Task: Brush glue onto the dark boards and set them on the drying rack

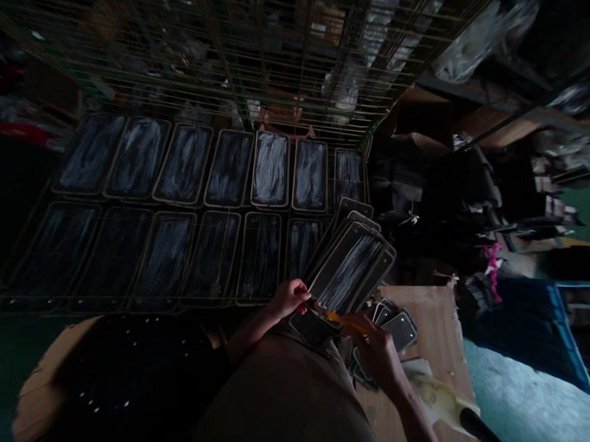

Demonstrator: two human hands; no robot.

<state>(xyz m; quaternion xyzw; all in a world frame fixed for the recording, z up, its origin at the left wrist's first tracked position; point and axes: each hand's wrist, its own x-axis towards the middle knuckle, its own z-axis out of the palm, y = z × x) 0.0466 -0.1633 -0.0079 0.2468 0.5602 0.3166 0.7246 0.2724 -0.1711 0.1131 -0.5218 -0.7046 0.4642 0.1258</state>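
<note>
My left hand (pixel 292 297) pinches the near left corner of a dark rectangular panel (pixel 350 271) with rounded corners and a pale rim. Whitish streaks cover part of its face. This panel lies tilted on top of several similar ones. In my right hand (pixel 375 349) is an orange-handled brush (pixel 344 320), its tip at the panel's near end; the dim light blurs the bristles. More dark panels (pixel 399 327) lie in a loose pile beside my right hand.
Two rows of streaked panels (pixel 271 168) lie ahead and left, below a wire mesh cage (pixel 238 72). On the right are a wooden board (pixel 428 313), a cream-coloured container (pixel 440 398) with a black-handled thing, a blue crate (pixel 520 315) and stacked dark pieces (pixel 461 186).
</note>
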